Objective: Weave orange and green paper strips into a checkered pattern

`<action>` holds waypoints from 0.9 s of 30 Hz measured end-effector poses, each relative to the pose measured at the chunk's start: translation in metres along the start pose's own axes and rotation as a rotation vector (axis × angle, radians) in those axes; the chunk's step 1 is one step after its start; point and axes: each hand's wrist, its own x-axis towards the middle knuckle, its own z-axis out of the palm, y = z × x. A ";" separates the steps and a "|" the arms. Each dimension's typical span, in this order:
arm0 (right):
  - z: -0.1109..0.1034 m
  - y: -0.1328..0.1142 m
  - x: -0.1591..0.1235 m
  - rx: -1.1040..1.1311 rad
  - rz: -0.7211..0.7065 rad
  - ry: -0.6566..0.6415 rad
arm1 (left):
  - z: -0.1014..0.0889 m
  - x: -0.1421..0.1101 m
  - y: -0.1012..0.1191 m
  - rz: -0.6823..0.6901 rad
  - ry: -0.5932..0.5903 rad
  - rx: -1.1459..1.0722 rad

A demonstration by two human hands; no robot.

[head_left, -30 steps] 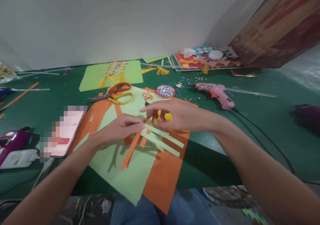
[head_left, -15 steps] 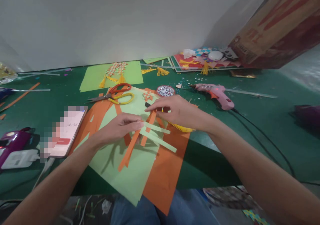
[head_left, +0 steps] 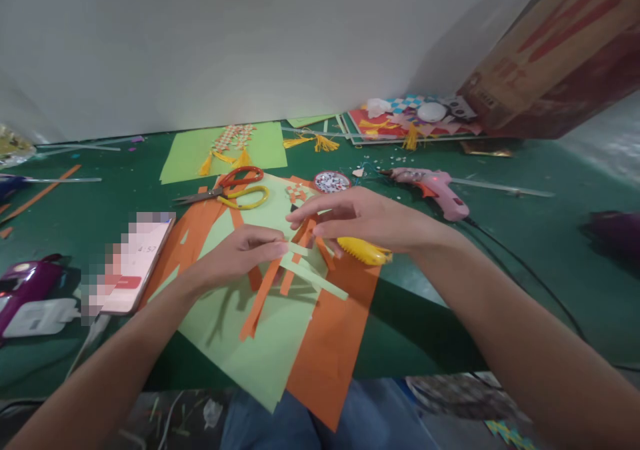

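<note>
My left hand [head_left: 253, 253] is closed, thumb and fingers pinching a bundle of interlaced paper strips, orange [head_left: 261, 303] and light green [head_left: 320, 280]. Loose strip ends stick out below and to the right of the pinch. My right hand [head_left: 370, 220] arches over the bundle's upper right, its thumb and forefinger apart on either side of an upright orange strip end; whether they touch it I cannot tell. Beneath both hands lie a light green sheet [head_left: 240, 360] and an orange sheet [head_left: 333, 350]. A yellow ribbed object [head_left: 367, 253] lies under my right hand, partly hidden.
Scissors [head_left: 245, 197] lie behind the sheets, near a small woven paper piece [head_left: 297, 192] and a round dish of beads [head_left: 332, 182]. A pink glue gun [head_left: 433, 187] with cable is right, a phone [head_left: 143, 263] left. Tasselled woven pieces [head_left: 233, 140] lie at the back.
My right hand's fingers have spread and shifted slightly over the strips. The upper light green strip now shows a shorter end. More of the yellow object is visible. My left hand keeps its pinch.
</note>
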 end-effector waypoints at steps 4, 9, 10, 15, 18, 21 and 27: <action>0.004 0.001 0.002 0.068 -0.017 0.090 | 0.000 -0.001 0.003 -0.041 -0.038 -0.026; 0.011 0.001 0.007 0.136 -0.049 0.148 | 0.000 -0.002 0.004 -0.068 -0.080 -0.074; 0.013 0.001 0.007 0.144 -0.056 0.159 | 0.001 -0.002 0.003 -0.069 -0.064 -0.061; 0.016 0.003 0.008 0.140 -0.101 0.186 | 0.001 0.000 0.000 -0.041 0.027 0.015; 0.018 0.003 0.007 0.114 -0.108 0.215 | 0.001 0.000 0.000 -0.047 0.042 0.030; 0.020 0.001 0.007 0.089 -0.122 0.237 | 0.001 0.000 0.002 -0.045 0.048 0.043; 0.022 0.002 0.008 0.041 -0.144 0.257 | 0.000 0.001 0.004 -0.031 0.056 0.041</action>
